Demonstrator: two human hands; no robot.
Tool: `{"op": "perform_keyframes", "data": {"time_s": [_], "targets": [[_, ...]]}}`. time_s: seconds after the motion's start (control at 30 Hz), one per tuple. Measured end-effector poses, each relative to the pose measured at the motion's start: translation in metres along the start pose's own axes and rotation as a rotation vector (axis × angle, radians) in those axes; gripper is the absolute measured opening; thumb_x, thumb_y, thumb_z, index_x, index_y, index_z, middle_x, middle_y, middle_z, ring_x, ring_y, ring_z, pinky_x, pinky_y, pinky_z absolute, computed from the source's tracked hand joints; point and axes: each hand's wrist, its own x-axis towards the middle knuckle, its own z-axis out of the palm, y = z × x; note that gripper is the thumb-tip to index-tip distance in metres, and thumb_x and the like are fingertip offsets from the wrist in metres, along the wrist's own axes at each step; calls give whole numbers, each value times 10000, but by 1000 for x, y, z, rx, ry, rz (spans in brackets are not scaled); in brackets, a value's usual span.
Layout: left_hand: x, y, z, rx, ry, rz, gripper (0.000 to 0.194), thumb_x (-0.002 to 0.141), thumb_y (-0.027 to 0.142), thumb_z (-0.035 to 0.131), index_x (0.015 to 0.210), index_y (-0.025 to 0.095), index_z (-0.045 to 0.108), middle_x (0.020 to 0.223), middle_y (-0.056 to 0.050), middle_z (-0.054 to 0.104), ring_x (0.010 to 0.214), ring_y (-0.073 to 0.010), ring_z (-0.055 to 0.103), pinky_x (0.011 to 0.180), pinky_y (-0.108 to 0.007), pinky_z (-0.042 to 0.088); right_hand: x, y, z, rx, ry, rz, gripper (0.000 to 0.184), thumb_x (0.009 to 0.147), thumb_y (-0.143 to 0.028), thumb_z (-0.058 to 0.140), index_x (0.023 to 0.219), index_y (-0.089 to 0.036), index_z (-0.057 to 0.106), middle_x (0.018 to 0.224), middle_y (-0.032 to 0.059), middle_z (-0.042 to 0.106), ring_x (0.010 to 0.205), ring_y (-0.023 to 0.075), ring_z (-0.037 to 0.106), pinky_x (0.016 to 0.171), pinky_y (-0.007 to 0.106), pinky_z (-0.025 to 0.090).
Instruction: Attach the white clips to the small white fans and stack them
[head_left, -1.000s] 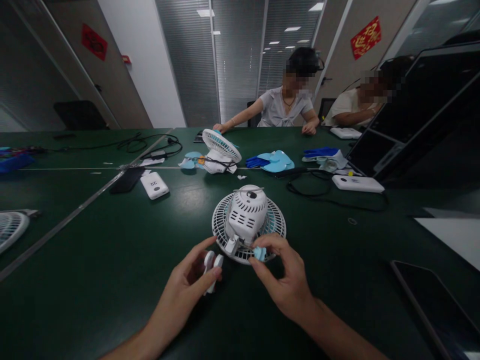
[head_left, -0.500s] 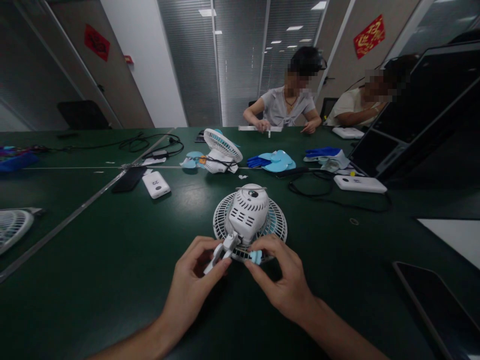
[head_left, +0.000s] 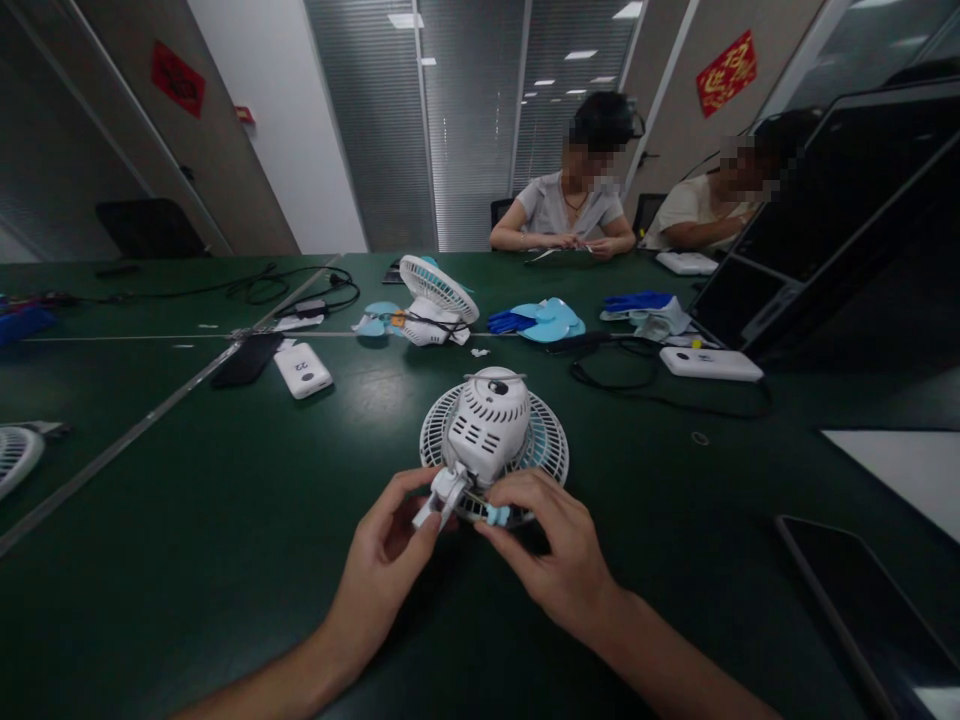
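A small white fan [head_left: 487, 425] lies face down on the green table, its rounded motor housing on top of the round grille [head_left: 556, 440]. Between the thumb and fingers of my left hand [head_left: 379, 545] is a white plastic clip bracket [head_left: 448, 490] at the near side of the housing. My right hand [head_left: 562, 545] pinches a light blue knob [head_left: 497, 515]. A thin screw shaft extends from the knob toward the bracket; whether its tip sits in the bracket is too small to tell.
Behind are a second fan [head_left: 435, 300], light blue fan blades [head_left: 553, 320], gloves [head_left: 649, 312] and black cables. White power banks [head_left: 302, 370] lie on both sides. A phone [head_left: 855, 600] is at the near right, a black monitor [head_left: 825, 220] beyond. Two people sit across the table.
My left hand has turned the bracket. My right hand has brought the knob slightly left, nearer to it. The person opposite has lowered a white strip and drawn both hands together.
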Motion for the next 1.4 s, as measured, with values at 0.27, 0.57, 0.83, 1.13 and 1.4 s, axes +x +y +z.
{"op": "perform_keyframes", "data": {"time_s": [0.27, 0.57, 0.83, 1.13, 1.4], "targets": [[-7, -7, 1, 17, -35, 85, 244, 984, 352, 676, 1191, 239, 737, 1200, -79, 662, 1080, -225, 682, 923, -289, 591, 3, -2, 4, -86, 10, -104, 202, 982, -119, 711, 1135, -236, 651, 1024, 49, 767, 947, 225, 723, 823, 384, 620], [-13, -10, -1, 33, -128, 78, 312, 1013, 352, 639, 1321, 320, 682, 1191, -47, 613, 1085, -190, 653, 932, -266, 558, 8, -5, 5, -314, 66, -33, 170, 1035, -330, 688, 929, -199, 708, 850, 49, 698, 765, 205, 681, 674, 348, 566], [-15, -9, 1, 56, -122, 55, 344, 1003, 364, 650, 1342, 318, 676, 1231, -60, 616, 1111, -200, 657, 938, -291, 579, 7, -1, -2, -354, 3, -75, 190, 1070, -339, 633, 969, -204, 719, 886, 52, 746, 782, 196, 724, 673, 327, 573], [-16, -5, 2, -7, -86, 4, 346, 940, 388, 740, 1274, 296, 741, 1339, -83, 610, 1135, -221, 664, 917, -296, 617, -4, -2, -5, -278, -55, -126, 206, 1011, -211, 694, 1215, -232, 670, 1073, 72, 774, 957, 214, 774, 771, 310, 656], [-15, -9, -1, 37, -105, 16, 346, 941, 388, 740, 1273, 289, 742, 1358, -84, 601, 1089, -200, 665, 897, -284, 606, 1, -5, -4, -106, 6, -28, 239, 943, -106, 702, 1154, -214, 671, 1049, 75, 737, 920, 201, 758, 720, 288, 675]]}}
